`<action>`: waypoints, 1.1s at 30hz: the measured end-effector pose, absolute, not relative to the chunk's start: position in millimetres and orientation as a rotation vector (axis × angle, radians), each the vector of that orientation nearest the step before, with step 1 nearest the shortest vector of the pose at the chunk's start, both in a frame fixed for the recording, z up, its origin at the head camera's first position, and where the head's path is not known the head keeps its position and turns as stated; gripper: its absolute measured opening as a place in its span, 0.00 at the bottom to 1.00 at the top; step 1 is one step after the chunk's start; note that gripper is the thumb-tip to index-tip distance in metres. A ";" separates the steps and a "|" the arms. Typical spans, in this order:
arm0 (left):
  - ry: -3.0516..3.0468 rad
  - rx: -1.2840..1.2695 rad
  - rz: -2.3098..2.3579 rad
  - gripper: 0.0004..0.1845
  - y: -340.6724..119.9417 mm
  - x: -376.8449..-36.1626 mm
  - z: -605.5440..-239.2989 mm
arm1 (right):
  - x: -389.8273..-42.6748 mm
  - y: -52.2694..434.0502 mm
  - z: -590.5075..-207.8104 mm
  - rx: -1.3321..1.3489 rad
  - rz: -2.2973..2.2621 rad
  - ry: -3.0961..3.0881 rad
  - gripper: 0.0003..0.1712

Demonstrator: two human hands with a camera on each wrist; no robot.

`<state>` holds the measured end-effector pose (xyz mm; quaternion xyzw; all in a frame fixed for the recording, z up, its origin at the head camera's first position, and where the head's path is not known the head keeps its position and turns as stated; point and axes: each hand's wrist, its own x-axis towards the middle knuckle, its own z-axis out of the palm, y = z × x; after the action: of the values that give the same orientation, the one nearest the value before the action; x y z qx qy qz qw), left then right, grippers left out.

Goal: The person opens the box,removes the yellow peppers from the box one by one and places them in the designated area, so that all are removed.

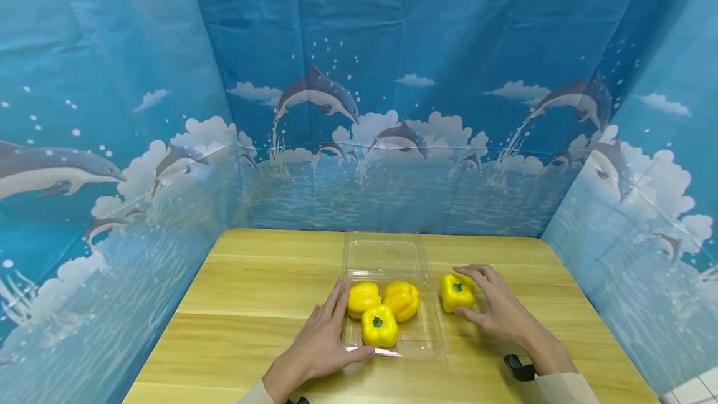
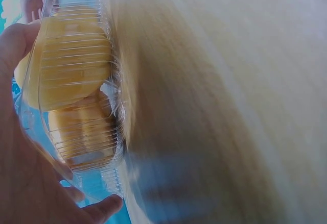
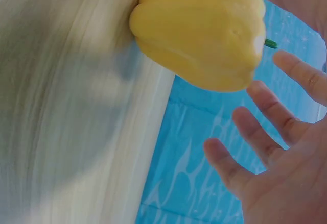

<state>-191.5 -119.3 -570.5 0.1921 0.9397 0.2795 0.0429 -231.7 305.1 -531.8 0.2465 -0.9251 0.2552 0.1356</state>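
In the head view a clear plastic clamshell container lies with its lid folded back. Inside are three yellow bell peppers: one at the left, one at the right and one in front with its green stem up. My left hand rests at the container's left front corner, fingers along the side and thumb at the front edge. Right of the container, another yellow bell pepper sits on the table. My right hand is spread around it, with fingertips close to its side.
The wooden table carries the container and the peppers. Blue dolphin-print curtains stand behind it and along both sides. A dark band is at my right wrist.
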 end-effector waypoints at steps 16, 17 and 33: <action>2.875 0.583 0.842 0.75 -117.3 -191.4 -571.7 | -216.6 293.4 -514.6 0.753 0.629 -2.525 0.49; 2.875 0.584 0.845 0.75 -117.3 -191.3 -571.6 | -215.8 292.8 -514.0 0.755 0.624 -2.517 0.49; 2.872 0.592 0.853 0.75 -119.1 -193.1 -573.0 | -210.8 264.6 -510.9 0.863 0.526 -2.450 0.49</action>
<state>-193.1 -119.1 -573.0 0.1937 0.9396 0.2789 0.0438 -210.8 264.6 -510.9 0.3159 -0.8966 0.1926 0.2433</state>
